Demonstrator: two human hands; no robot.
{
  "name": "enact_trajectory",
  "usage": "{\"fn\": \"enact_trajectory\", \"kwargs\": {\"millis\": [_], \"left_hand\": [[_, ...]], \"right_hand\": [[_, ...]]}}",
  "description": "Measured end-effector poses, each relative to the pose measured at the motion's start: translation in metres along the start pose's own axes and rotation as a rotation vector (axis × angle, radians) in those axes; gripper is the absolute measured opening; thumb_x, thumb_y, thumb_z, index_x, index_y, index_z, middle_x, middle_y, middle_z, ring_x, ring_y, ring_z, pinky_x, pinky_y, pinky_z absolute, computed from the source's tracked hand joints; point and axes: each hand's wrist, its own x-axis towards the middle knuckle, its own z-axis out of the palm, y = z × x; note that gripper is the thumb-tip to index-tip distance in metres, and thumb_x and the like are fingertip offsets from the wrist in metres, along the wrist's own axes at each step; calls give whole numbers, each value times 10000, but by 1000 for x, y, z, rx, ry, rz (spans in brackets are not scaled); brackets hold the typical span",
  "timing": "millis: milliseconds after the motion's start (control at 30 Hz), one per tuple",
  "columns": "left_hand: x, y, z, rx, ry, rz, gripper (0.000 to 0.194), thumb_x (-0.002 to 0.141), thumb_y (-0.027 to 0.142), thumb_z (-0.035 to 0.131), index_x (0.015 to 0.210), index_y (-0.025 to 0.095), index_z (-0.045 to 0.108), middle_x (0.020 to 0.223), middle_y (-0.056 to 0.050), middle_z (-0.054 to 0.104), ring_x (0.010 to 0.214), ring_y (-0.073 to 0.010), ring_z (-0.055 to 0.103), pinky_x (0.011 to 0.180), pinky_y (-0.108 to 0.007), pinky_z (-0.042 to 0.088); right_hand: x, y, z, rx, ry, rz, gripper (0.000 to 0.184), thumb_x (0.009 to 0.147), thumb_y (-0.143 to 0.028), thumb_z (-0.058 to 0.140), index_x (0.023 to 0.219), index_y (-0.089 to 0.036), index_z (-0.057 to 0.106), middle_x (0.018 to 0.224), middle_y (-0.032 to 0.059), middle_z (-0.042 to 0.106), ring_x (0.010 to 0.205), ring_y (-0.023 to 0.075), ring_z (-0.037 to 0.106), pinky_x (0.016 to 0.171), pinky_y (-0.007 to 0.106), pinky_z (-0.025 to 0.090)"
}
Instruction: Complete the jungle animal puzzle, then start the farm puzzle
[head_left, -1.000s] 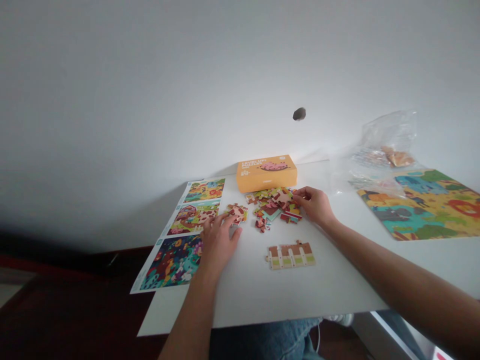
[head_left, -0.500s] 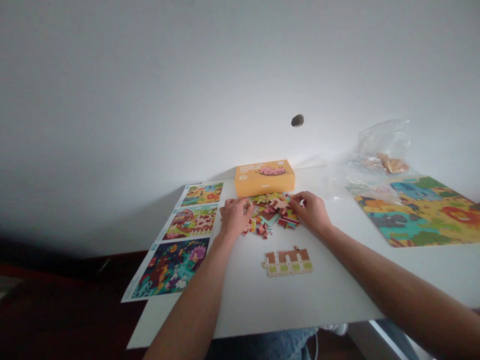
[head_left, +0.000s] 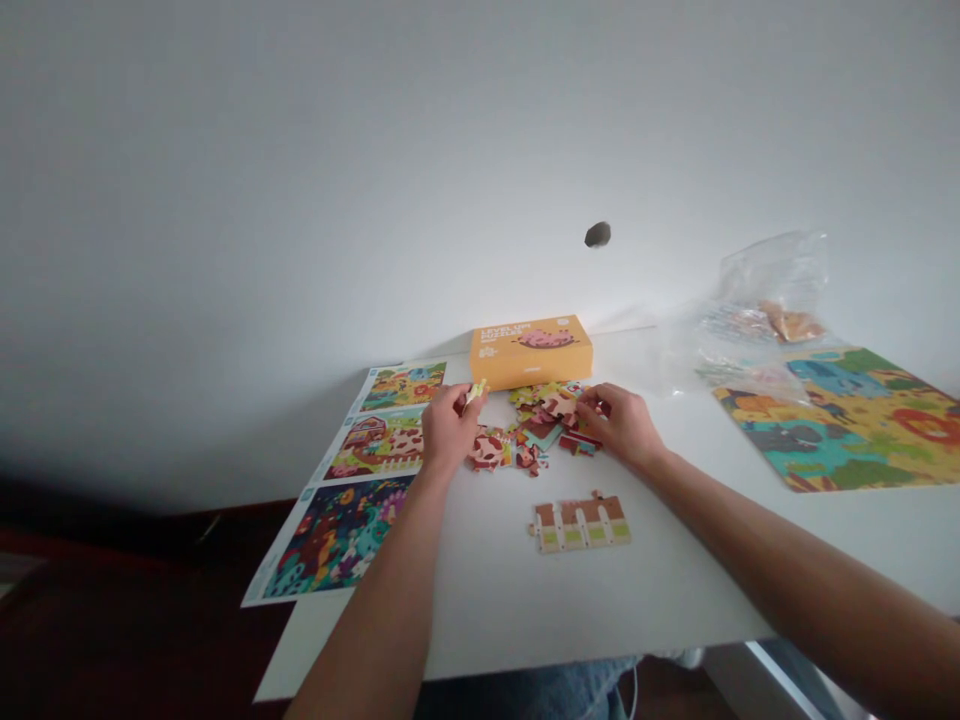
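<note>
A heap of loose jigsaw pieces (head_left: pixel 536 425) lies on the white table (head_left: pixel 600 600), in front of an orange puzzle box (head_left: pixel 531 351). My left hand (head_left: pixel 445 430) is raised just left of the heap, its fingers pinched on a small yellow-green puzzle piece (head_left: pixel 475 392). My right hand (head_left: pixel 622 424) rests at the heap's right edge, fingers curled down onto the pieces. Whether it grips one I cannot make out. A joined strip of fence pieces (head_left: pixel 579 523) lies apart, nearer to me.
A sheet with three printed pictures (head_left: pixel 360 480) lies along the table's left side. A finished colourful puzzle (head_left: pixel 847 415) sits at the right, with a clear plastic bag (head_left: pixel 765 305) behind it. A dark spot (head_left: pixel 598 235) marks the wall.
My left hand went from the table beside the sheet into the heap, then drew back left and up with a yellow-green piece. My right hand stayed at the heap.
</note>
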Motion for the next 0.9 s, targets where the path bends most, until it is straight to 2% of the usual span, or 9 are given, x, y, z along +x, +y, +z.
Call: {"fn": "enact_trajectory", "kwargs": {"millis": [100,167,233,300,400,500,600,700,900], "left_hand": [[-23,13,-13,-188,71,-17,253,900,373,523,1021,168,609,857,-28,690,713,-145,643,677,-238,494],[-45,25,-20,-515,109,-77,299,811,358,666,1038,181,582,876,-24,701,757,-154,660,696,-237,504],[-68,37,-24,-653,73,-141,317,770,336,728,1008,188,581,897,-23,697,790,-153,663,713,-233,502],[-88,47,-26,-702,-48,-192,258,785,336,727,934,179,587,892,-28,690,805,-157,660,727,-237,499],[-106,56,-28,-630,-291,-162,190,822,331,695,890,168,627,860,-30,678,807,-158,633,756,-250,486],[-107,57,-32,-513,-347,-66,167,839,315,670,920,170,661,840,-17,642,790,-144,587,746,-237,464],[-101,53,-38,-449,-427,3,297,868,286,612,1147,191,642,812,3,608,743,-132,563,716,-233,451],[-97,48,-44,-290,-554,74,288,866,244,582,1134,196,676,786,5,616,715,-128,552,698,-232,428],[-95,37,-53,-51,-626,44,166,837,282,627,957,195,702,718,20,632,674,-136,553,655,-248,406]], "right_hand": [[-2,-5,-5,42,-99,-13,197,876,-310,577,870,-164,709,707,14,644,602,118,501,588,243,362],[-6,-11,-8,95,-216,-58,228,888,-349,586,909,-162,715,674,5,625,577,108,482,566,234,351],[-11,-20,-9,179,-361,-144,269,881,-399,619,959,-160,716,676,0,616,565,99,474,548,223,347],[-19,-30,-9,270,-493,-227,324,859,-440,657,1003,-155,708,685,-4,612,555,90,466,529,213,343],[-29,-41,-5,367,-631,-247,341,890,-468,616,904,-136,692,652,-5,590,540,86,465,508,207,339],[-35,-44,-3,462,-794,-151,353,949,-446,517,861,-133,656,666,11,623,535,95,519,493,201,364],[-33,-43,-3,447,-903,-174,288,940,-383,528,842,-139,645,694,25,664,539,96,544,492,196,367],[-29,-41,-4,254,-847,-285,279,882,-365,605,712,-146,633,624,11,633,525,85,496,497,201,324],[-22,-35,-8,5,-795,-352,223,745,-330,720,636,-163,618,592,-25,601,525,73,454,497,208,268]]}}
